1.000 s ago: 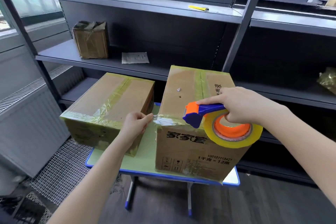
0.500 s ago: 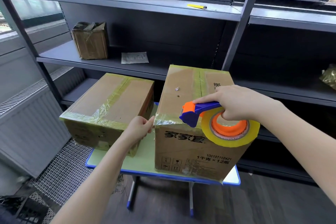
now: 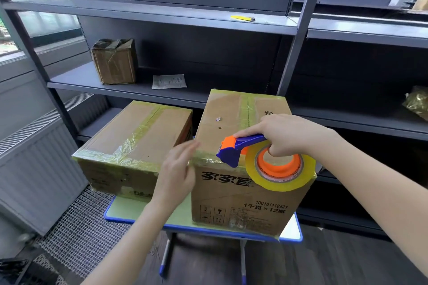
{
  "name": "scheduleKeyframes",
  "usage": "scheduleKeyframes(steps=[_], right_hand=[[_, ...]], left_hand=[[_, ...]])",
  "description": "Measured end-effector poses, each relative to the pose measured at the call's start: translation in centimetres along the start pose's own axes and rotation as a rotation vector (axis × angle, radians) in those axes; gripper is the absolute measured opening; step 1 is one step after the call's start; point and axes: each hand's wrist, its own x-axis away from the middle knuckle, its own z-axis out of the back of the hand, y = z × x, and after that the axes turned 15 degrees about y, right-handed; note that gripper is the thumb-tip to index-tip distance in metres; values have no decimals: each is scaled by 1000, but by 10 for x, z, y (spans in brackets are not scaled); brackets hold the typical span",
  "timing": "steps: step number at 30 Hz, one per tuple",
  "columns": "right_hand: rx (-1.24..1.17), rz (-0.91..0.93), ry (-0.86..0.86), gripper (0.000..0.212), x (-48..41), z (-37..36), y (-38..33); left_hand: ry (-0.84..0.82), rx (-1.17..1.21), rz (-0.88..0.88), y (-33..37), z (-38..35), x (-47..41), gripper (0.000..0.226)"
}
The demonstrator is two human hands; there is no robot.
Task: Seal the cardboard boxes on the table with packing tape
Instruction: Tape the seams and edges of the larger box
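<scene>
Two taped cardboard boxes stand on a small green table (image 3: 129,209) with a blue rim. The taller right box (image 3: 234,194) carries black printed characters on its front. My right hand (image 3: 287,135) grips a blue and orange tape dispenser (image 3: 240,149) with a yellowish tape roll (image 3: 281,173) at the box's top front edge. My left hand (image 3: 179,170) lies flat with straight fingers against the box's upper left corner, over the tape there. The lower left box (image 3: 136,143) sits beside it, wrapped in yellowish tape.
Grey metal shelving (image 3: 162,10) stands right behind the table. A small taped box (image 3: 114,61) and a paper slip (image 3: 169,81) lie on the middle shelf, a yellow cutter (image 3: 243,18) on the upper one. A radiator (image 3: 34,157) is at left.
My left hand let go of the tape end it was pinching and now lies flat on the box's left corner. The dispenser stayed at the front edge.
</scene>
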Motion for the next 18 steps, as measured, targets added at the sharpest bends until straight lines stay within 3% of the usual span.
scheduleKeyframes(steps=[3,8,18], right_hand=[[-4,-3,-18,72,-1,2,0],[17,25,-26,70,-4,4,-2],[55,68,-31,68,-28,7,-20]], left_hand=[[-98,-122,-263,9,-18,5,44],[14,-202,-310,10,-36,7,35],[-124,-156,-278,-25,-15,-20,39]])
